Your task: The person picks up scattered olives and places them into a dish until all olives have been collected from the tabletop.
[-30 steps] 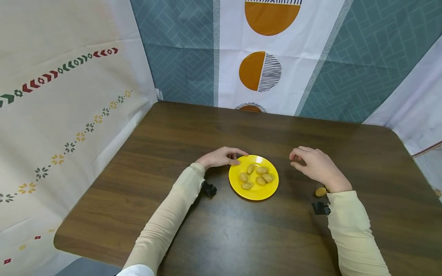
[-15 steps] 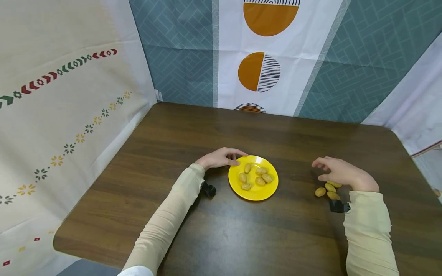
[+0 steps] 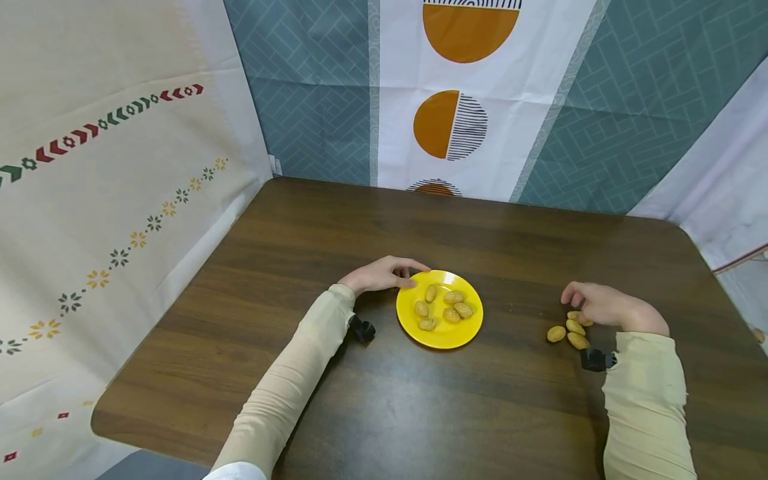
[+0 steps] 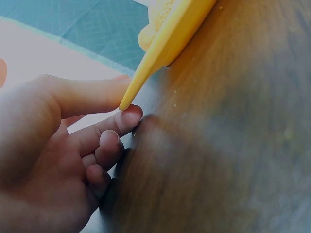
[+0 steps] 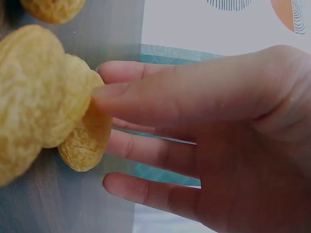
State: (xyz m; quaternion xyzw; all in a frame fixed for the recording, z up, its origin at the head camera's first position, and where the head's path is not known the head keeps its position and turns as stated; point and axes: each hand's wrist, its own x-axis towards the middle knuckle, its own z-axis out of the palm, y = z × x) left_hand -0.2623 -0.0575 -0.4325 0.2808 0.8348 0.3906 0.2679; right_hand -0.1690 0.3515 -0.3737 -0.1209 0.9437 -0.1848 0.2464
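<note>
Your left grip (image 3: 384, 274) pinches the yellow plate (image 3: 441, 339) by its rim, while your right grip (image 3: 611, 307), thumb and fingers slightly parted, is at a potato-like piece (image 5: 83, 151); you can't tell whether it has hold. In the right wrist view that piece's long axis runs across your fingers, its upper end hidden by your thumb. From the head it's mostly covered, with three similar pieces (image 3: 575, 327) just nearer you than that grip.
</note>
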